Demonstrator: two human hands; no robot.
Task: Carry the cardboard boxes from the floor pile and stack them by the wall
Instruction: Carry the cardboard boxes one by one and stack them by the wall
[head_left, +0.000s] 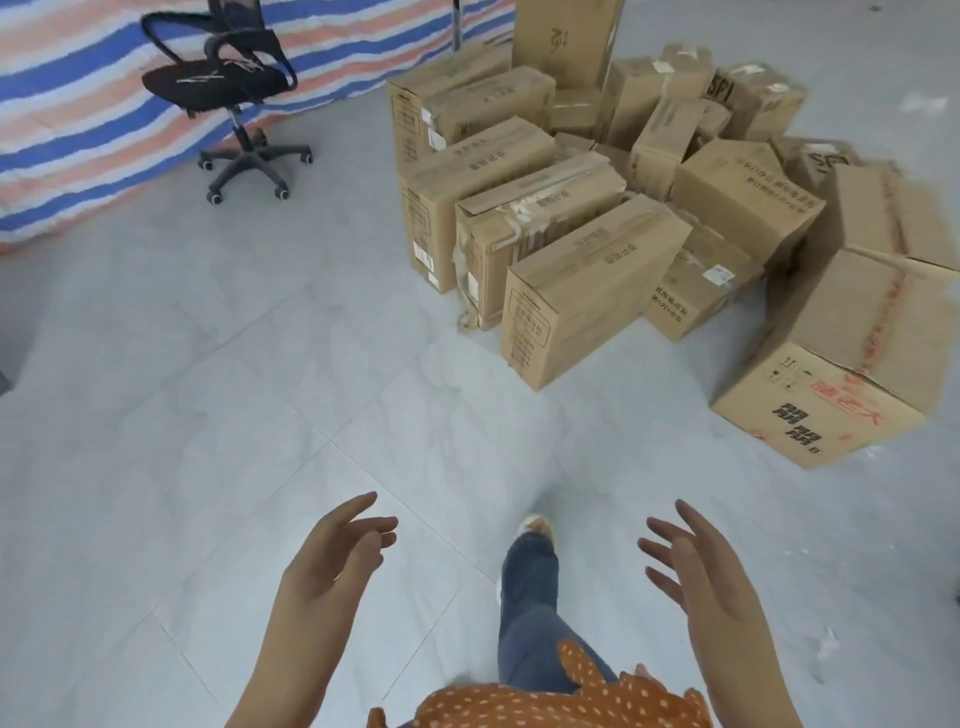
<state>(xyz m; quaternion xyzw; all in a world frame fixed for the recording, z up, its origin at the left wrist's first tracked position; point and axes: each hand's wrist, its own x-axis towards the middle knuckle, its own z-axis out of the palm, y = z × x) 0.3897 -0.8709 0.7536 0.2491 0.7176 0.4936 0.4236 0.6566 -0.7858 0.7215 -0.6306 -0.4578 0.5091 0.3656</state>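
A pile of several brown cardboard boxes lies on the grey tiled floor at the upper right. The nearest long box stands at the pile's front, and a large box with red and black print sits at the right. My left hand and my right hand are both raised in front of me, palms facing each other, fingers spread and relaxed, holding nothing. Both hands are well short of the boxes.
A black office chair on castors stands at the upper left in front of a blue, white and orange striped tarp. My leg in jeans steps forward between my hands over the tiled floor.
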